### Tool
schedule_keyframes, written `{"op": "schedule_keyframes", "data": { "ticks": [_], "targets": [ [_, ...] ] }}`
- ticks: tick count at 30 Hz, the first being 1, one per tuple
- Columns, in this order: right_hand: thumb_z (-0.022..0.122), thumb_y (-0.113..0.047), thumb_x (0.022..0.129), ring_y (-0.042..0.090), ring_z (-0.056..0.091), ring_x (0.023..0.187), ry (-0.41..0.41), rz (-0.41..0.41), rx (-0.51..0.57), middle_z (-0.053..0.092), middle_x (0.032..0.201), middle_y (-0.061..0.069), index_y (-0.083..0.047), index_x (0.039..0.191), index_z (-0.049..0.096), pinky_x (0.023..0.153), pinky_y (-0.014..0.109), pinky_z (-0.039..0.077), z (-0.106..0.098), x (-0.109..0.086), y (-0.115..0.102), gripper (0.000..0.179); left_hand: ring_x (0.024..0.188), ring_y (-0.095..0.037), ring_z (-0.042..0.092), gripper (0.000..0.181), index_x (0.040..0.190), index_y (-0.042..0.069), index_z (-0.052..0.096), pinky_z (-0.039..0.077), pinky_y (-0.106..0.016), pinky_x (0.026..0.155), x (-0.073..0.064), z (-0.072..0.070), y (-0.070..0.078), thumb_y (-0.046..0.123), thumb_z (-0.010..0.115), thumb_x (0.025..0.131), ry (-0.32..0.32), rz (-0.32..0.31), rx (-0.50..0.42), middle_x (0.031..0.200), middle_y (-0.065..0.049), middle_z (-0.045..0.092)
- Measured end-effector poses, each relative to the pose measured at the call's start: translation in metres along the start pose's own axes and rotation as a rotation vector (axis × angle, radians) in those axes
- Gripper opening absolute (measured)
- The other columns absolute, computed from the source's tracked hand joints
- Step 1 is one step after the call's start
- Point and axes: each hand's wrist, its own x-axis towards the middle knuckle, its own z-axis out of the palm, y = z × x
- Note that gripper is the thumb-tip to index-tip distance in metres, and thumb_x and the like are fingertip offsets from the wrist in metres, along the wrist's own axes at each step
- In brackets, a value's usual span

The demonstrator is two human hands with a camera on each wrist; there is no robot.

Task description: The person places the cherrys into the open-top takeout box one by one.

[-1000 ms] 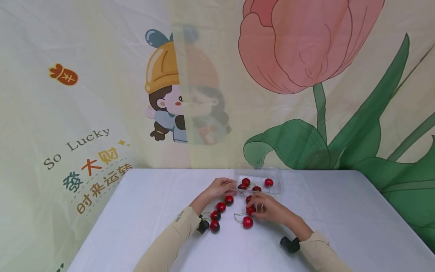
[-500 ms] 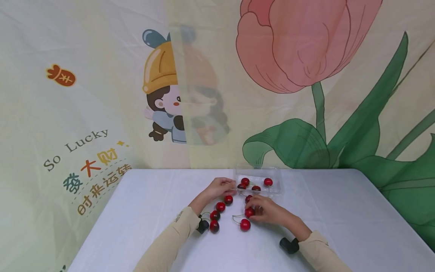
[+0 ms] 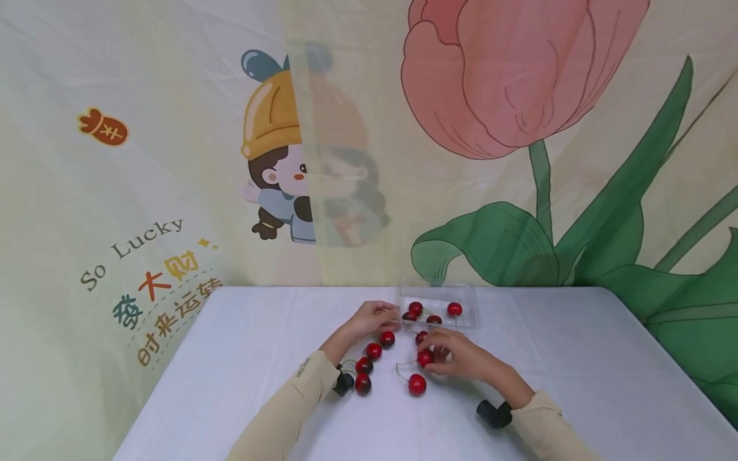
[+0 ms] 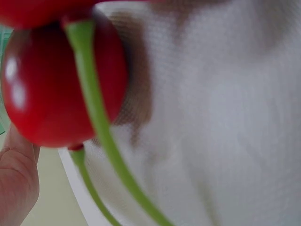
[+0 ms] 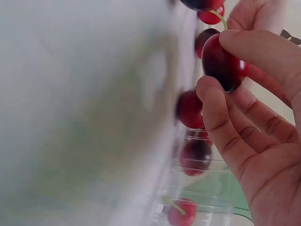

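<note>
In the head view my left hand (image 3: 376, 317) holds the left edge of a clear plastic box (image 3: 477, 314). Several dark red cherries, among them one at the right (image 3: 454, 309), lie inside it. My right hand (image 3: 455, 353) pinches a red cherry (image 5: 221, 63) between thumb and forefinger, just in front of the box. Behind that cherry sits another one (image 3: 421, 337), partly hidden by the fingers. Nearer me lies a cherry (image 3: 417, 385) with a green stem. In the left wrist view a cherry (image 4: 51, 89) fills the upper left, beside part of my left hand.
A slanting row of cherries, including this near one (image 3: 363, 384), lies on the white-covered table (image 3: 277, 358) by my left wrist. Black wrist cameras, such as the right one (image 3: 494, 414), sit on both wrists. A printed cloth (image 3: 357, 128) hangs behind the table.
The nearest stemmed cherry has shifted slightly toward me, away from the one in my right hand. The right hand moves only slightly and keeps its pinch. The left hand stays at the box.
</note>
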Motion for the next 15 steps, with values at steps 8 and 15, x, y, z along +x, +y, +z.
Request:
{"op": "schedule_keyframes", "data": {
  "ticks": [8,15],
  "targets": [
    [0.077,-0.005,0.083,0.012,0.060,0.074,0.077,-0.063,-0.021,0.063,0.104,0.010,-0.001,0.110,0.069,0.064,0.027,0.059,-0.025,0.000,-0.015,0.028,0.103,-0.032,0.069,0.035,0.126,-0.011,0.056,0.058,-0.032,0.085,0.002,0.000,-0.001,0.013,0.057,0.100,0.012,-0.001,-0.028,0.113,-0.025,0.067],
    [0.080,0.001,0.078,0.015,0.061,0.075,0.239,-0.101,-0.045,0.062,0.099,0.009,-0.001,0.107,0.068,0.065,0.028,0.060,-0.049,0.002,-0.014,0.032,0.103,-0.032,0.069,0.036,0.127,-0.011,0.055,0.058,-0.033,0.085,0.003,0.000,-0.001,0.013,0.057,0.100,0.008,-0.009,-0.035,0.111,-0.025,0.067]
  ]
}}
